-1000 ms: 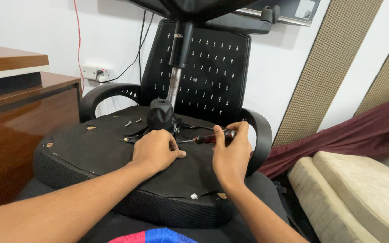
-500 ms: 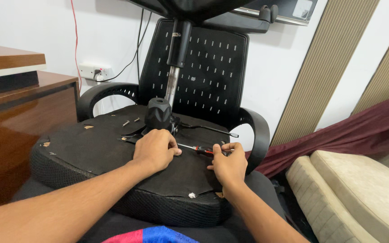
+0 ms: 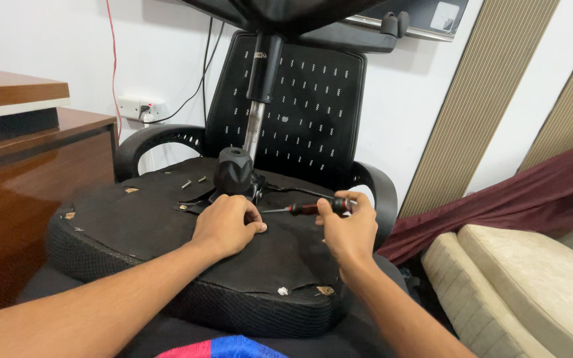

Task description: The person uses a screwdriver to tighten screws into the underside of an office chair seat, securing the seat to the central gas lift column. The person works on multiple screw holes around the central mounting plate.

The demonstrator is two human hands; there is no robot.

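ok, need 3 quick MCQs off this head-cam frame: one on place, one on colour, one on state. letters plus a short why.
1. Where does the left hand rest?
A. on the chair's armrest
B. on the upturned seat underside, beside the black mechanism housing
C. on the wooden desk

2. What colour is the screwdriver handle?
A. red and black
B. all yellow
C. blue and white

3. How does the right hand stand?
A. open, flat on the cushion
B. empty, hanging in the air
C. closed round the screwdriver handle, shaft pointing toward the mechanism

Answers:
1 B: the palm lies on the black underside panel just in front of the housing.
2 A: the grip shows red with a black end.
3 C: the fingers wrap the handle and the thin shaft runs left toward the base of the housing.
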